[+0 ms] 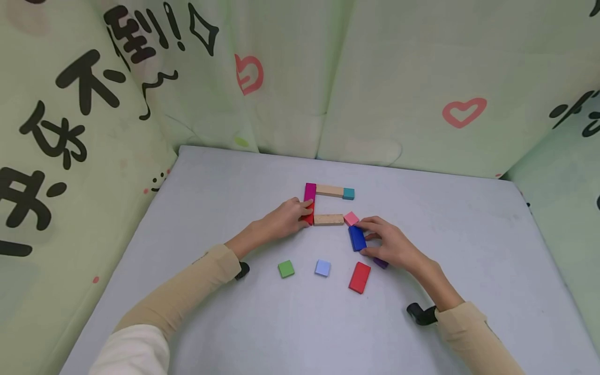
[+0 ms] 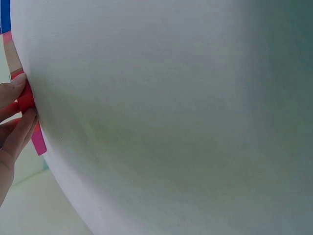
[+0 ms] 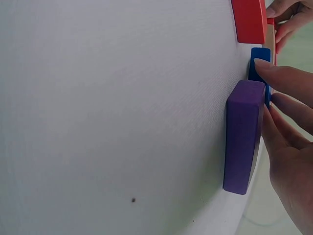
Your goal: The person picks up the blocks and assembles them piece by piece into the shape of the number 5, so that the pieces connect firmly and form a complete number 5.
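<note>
On the white tabletop, the left hand pinches a red block between thumb and fingers. A magenta block continues from the red one towards the back. Two plain wooden blocks extend rightwards: a far one ending at a teal block, and a near one ending at a tilted pink block. The right hand holds a blue block by its ends, just below the pink one. Partly under that hand in the head view lies a purple block.
Nearer the person lie a green block, a light blue block and a separate red block. Pale green printed curtains stand behind the table and at both sides. Black wrist cameras jut from both cuffs.
</note>
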Demonstrator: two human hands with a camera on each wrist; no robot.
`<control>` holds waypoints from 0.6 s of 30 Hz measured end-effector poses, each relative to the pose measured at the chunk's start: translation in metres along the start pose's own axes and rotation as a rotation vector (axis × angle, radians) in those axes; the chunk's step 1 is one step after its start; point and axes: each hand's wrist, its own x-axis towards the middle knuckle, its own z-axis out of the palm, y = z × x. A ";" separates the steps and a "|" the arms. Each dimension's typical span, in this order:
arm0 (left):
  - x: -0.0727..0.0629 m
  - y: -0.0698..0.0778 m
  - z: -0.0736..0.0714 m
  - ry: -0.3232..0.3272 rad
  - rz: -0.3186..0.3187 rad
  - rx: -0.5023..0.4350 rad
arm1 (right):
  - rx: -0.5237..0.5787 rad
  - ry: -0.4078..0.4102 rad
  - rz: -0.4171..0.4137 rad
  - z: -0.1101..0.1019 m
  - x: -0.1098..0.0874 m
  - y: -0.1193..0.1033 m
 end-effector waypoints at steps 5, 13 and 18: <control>0.000 0.001 0.000 -0.001 -0.007 -0.006 | 0.003 0.006 -0.015 0.000 0.000 0.001; 0.000 0.002 0.000 0.003 -0.001 0.002 | 0.009 0.017 -0.020 0.000 -0.003 0.002; 0.000 0.003 0.000 0.013 0.004 0.011 | 0.025 0.004 -0.013 -0.001 -0.003 0.003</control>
